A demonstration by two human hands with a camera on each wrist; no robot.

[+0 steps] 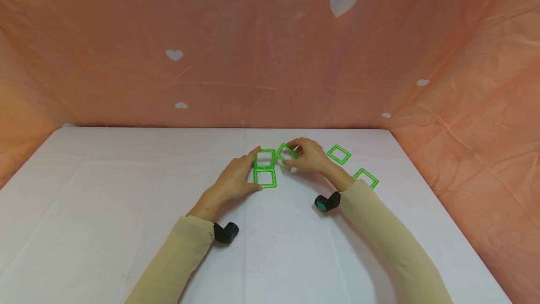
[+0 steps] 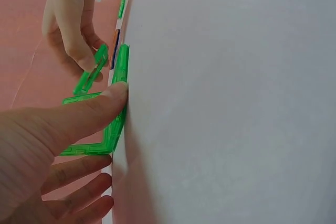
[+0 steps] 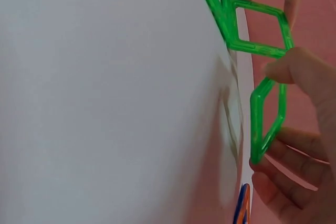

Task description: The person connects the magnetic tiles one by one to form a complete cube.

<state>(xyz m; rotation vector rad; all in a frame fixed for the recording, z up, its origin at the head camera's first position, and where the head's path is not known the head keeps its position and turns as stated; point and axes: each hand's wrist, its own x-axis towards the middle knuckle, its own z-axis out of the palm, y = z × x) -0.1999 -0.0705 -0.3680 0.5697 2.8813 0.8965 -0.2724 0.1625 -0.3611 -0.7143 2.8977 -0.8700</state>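
Note:
Two square, open-centred green magnetic tiles stand joined edge to edge, one slightly bent against the other. My left hand grips this pair from the left, thumb at the near tile and a finger at the far one. Between the thumb and fingers of my right hand is a third green tile, tilted, with one corner close to the far tile of the pair. Whether they touch I cannot tell. In the left wrist view, the left thumb lies across the pair and hides part of it.
To the right, a loose green tile lies on the white table. Another green tile is partly hidden behind the right forearm. A blue and orange piece shows low in the right wrist view. Pinkish-orange sheeting surrounds the back and sides.

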